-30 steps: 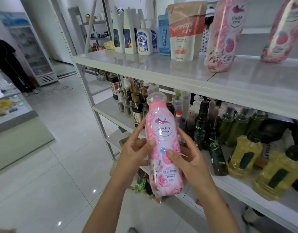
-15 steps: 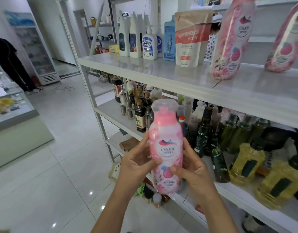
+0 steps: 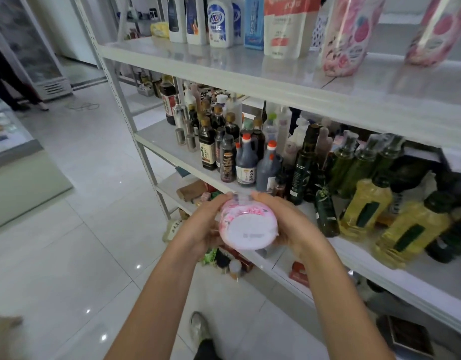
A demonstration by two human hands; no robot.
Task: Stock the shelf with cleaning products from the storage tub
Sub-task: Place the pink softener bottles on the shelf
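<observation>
Closest to me, the left hand (image 3: 202, 228) and the right hand (image 3: 286, 224) are pressed around a pink, flower-printed plastic bottle (image 3: 247, 226), one palm on each side, fingertips meeting over its far end. The bottle lies tipped on its side between them, its white oval base facing back toward the person, held in the air just in front of the edge of the white middle shelf board (image 3: 281, 258).

The grip looks like a squeeze from two sides on a smooth, shrink-wrapped body, so I'd judge it could slip downward if either hand lets go to turn it upright.

Just behind it stand the dark glass sauce bottles (image 3: 246, 162) and the yellow oil bottles (image 3: 364, 209), packed tightly; a careless lift could clip them.

Higher and farther back, the white top shelf (image 3: 224, 58) carries two matching pink flowered bottles (image 3: 346, 35) beside a white refill pouch (image 3: 286, 24), with bare space in front, likely where this one belongs.
</observation>
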